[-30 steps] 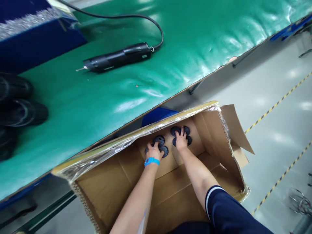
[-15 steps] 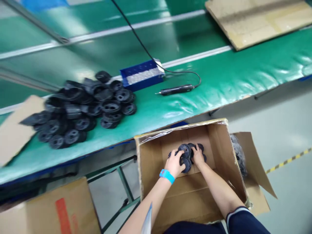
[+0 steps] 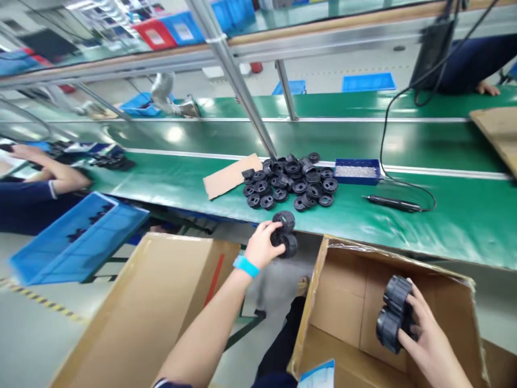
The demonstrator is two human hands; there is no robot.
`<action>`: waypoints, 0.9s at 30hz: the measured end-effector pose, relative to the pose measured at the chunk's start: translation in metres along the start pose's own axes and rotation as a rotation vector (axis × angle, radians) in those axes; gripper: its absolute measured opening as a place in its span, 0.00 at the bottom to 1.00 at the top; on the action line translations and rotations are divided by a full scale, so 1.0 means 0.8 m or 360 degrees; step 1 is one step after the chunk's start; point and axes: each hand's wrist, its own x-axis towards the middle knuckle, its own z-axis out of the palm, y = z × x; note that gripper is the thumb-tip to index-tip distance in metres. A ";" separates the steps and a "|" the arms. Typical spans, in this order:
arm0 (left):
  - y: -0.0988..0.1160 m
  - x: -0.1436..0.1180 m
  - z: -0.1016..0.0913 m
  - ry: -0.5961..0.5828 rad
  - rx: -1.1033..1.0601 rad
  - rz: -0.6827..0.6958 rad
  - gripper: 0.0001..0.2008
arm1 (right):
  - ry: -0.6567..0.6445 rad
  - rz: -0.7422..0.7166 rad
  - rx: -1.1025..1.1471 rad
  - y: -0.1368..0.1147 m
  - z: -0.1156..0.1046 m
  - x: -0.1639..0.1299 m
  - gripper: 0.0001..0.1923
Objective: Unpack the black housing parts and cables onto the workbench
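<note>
Left hand [image 3: 262, 247] is up at the bench [image 3: 404, 221] edge, fingers curled tight around two black round parts [image 3: 285, 233], one stacked above the other. Right hand [image 3: 428, 339] sits low at four o'clock, over the open cardboard box [image 3: 343, 302], fingers wrapped around another pair of black parts [image 3: 393, 313]. At twelve o'clock from the left hand lies the pile of black parts [image 3: 291, 180] on the green mat. At two o'clock, a blue tray [image 3: 357, 171] and a corded screwdriver [image 3: 390, 203]. A closed carton [image 3: 149, 302] stands at seven o'clock.
</note>
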 end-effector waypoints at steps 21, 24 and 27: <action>-0.294 0.285 -0.173 0.0120 0.0500 -0.0264 0.34 | -0.0872 -0.0621 -0.1355 -0.345 0.373 0.386 0.27; -0.300 0.311 -0.171 0.0083 0.0541 -0.0278 0.34 | -0.0822 -0.0623 -0.1352 -0.367 0.380 0.417 0.27; -0.298 0.358 -0.169 0.0072 0.0631 -0.0222 0.35 | -0.0895 -0.0521 -0.1403 -0.385 0.397 0.450 0.28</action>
